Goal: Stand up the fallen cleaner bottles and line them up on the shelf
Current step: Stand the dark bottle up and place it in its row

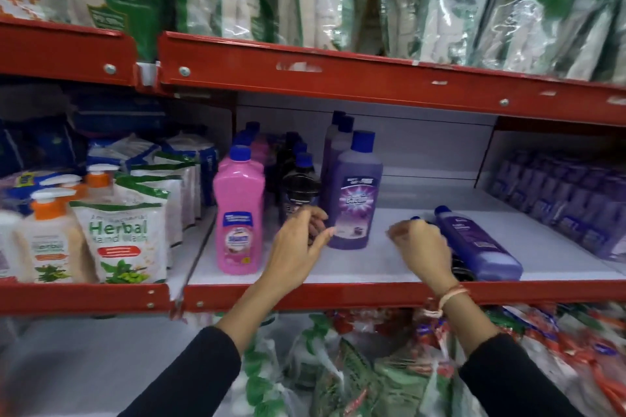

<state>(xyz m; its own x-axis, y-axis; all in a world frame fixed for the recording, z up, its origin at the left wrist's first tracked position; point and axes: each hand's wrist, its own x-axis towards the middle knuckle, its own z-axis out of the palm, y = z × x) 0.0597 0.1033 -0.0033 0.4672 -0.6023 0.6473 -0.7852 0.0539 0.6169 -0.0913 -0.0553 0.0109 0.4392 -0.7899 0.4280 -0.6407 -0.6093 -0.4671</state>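
Note:
On the white shelf [389, 267] stand a pink cleaner bottle [238, 213], a black bottle [299, 186] and a purple bottle [354, 200], each with more bottles in a row behind it. A purple bottle [477, 244] lies on its side at the right, cap pointing away. A dark fallen bottle [460, 269] lies next to it, mostly hidden by my right hand [421, 245], which rests over it with curled fingers. My left hand [299, 244] is in front of the black bottle, fingers loosely bent, thumb near the upright purple bottle's base, holding nothing.
Herbal hand wash pouches [120, 240] and pump bottles [47, 234] fill the left bay. A shrink-wrapped pack of purple bottles [569, 200] sits at the right. Red shelf rails [338, 294] run above and below. Packaged goods lie on the lower shelf.

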